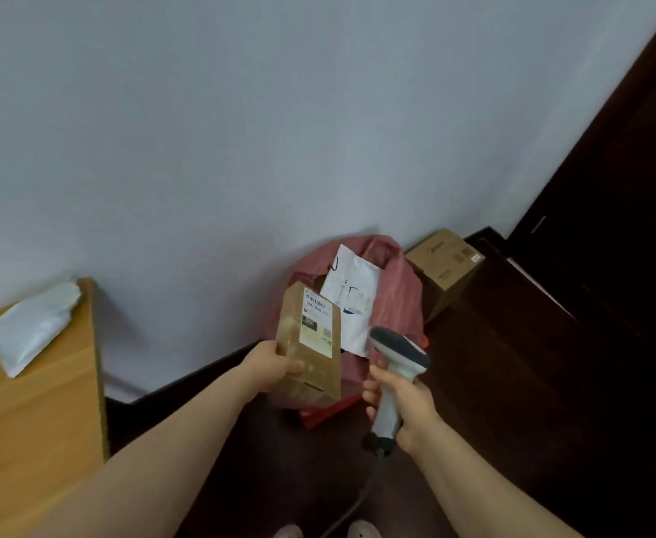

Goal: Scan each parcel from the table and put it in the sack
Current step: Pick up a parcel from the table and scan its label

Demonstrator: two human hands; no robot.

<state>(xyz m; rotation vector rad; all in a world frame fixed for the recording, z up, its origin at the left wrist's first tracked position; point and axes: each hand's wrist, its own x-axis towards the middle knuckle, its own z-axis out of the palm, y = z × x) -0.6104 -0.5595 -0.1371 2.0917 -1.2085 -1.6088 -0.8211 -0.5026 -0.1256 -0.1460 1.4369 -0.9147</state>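
My left hand (276,365) grips a brown cardboard parcel (299,351) by its lower left edge, holding it upright with its white shipping label facing me, in front of the sack. My right hand (400,401) grips the handle of a white and grey barcode scanner (398,355), whose head points toward the parcel's label. The red sack (400,300) stands on the floor against the wall, and a white plastic mailer (351,293) sticks out of its mouth. Another white plastic parcel (27,328) lies on the wooden table (27,421) at the left.
A brown cardboard box (448,266) stands on the dark floor to the right of the sack, by the wall. A dark wooden door or cabinet (609,207) fills the right side. The scanner's cable (361,495) hangs down toward my feet.
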